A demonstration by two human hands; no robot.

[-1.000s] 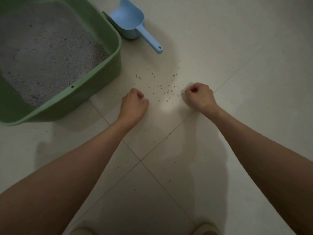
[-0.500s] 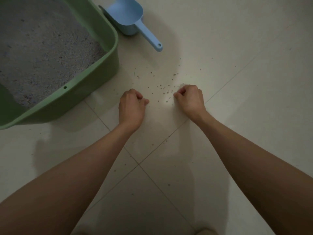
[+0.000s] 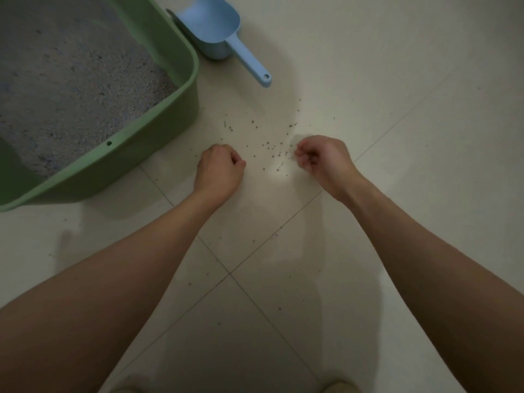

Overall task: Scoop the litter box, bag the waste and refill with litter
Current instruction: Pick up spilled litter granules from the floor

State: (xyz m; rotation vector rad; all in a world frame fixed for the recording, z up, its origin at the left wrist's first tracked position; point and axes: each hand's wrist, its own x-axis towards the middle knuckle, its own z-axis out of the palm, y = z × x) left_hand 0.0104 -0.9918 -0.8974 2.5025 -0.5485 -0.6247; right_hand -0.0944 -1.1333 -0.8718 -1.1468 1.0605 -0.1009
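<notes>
Litter (image 3: 71,89) fills the green litter box (image 3: 187,89), which sits on the floor (image 3: 397,194) toward its far left edge, and a thin scatter of spilled grains (image 3: 272,148) lies on the tile just off the box's near right corner. The grains spread in a loose band running from near the box wall out toward the right, and the densest patch falls between the two hands. The right hand (image 3: 323,158) is the nearer one: its curled fingers (image 3: 304,157) touch the right end of that patch, bunched as if pinching up grains, though whether any are held is too small to tell. The left hand (image 3: 219,171) rests on the tile on the patch's left side, its grip closed into a loose fist with nothing visible in it, slightly apart from the grains. The likely next move is gathering the grains, so they lie to the left of the right hand and to the right of the left. A blue scoop (image 3: 218,32) lies untouched beyond the grains, its bowl just beside the box's right wall, its handle pointing toward the hands.
</notes>
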